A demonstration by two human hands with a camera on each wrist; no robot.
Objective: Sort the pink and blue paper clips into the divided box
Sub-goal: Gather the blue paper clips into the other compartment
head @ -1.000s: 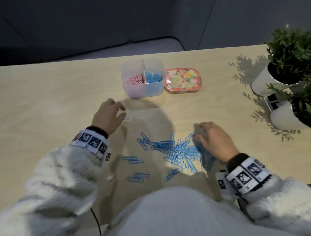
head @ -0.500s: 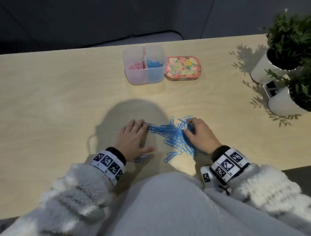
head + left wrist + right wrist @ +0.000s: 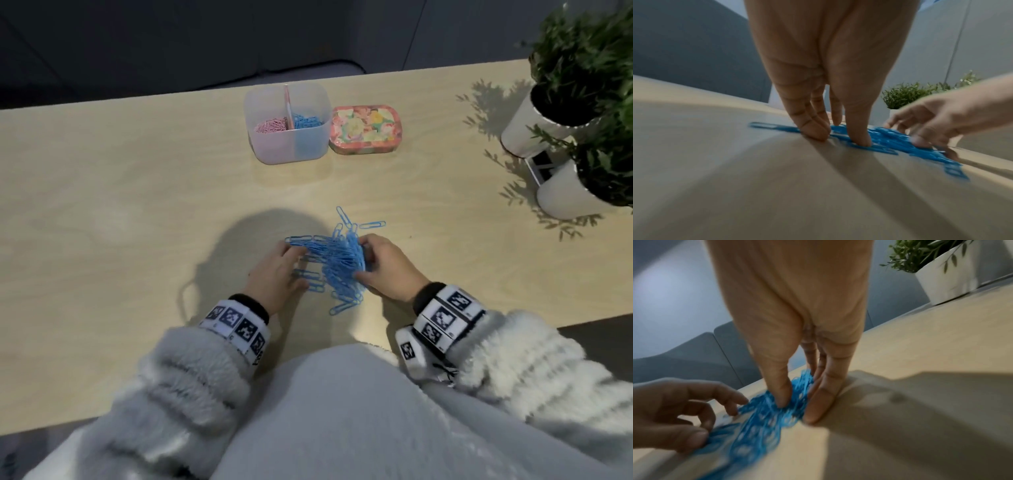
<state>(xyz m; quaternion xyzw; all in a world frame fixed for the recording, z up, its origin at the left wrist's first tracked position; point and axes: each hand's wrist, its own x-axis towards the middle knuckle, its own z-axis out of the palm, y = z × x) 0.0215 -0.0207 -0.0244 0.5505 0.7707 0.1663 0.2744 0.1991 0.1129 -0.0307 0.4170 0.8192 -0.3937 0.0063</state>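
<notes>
A heap of blue paper clips (image 3: pixel 337 265) lies on the wooden table (image 3: pixel 137 205) between my hands. My left hand (image 3: pixel 296 265) lies flat with straight fingers (image 3: pixel 813 129) pressing on the heap's left side. My right hand (image 3: pixel 368 262) curls round the right side, its thumb and fingers (image 3: pixel 818 402) pinching a bunch of the clips (image 3: pixel 800 386). A few clips lie loose at the heap's far and near edges. The clear divided box (image 3: pixel 260 150) stands farther back, with pink clips (image 3: pixel 270 126) in its left compartment and blue clips (image 3: pixel 68 120) in its right.
A floral tin (image 3: pixel 364 128) sits against the box's right side. Two potted plants in white pots (image 3: pixel 524 130) (image 3: pixel 568 197) stand at the right edge, with a small black-and-white card (image 3: pixel 543 168) between them. The table's front edge runs just below my wrists.
My left hand came back from near the box onto the clips. Both hands have closed in, sweeping the scattered blue clips into one tight heap.
</notes>
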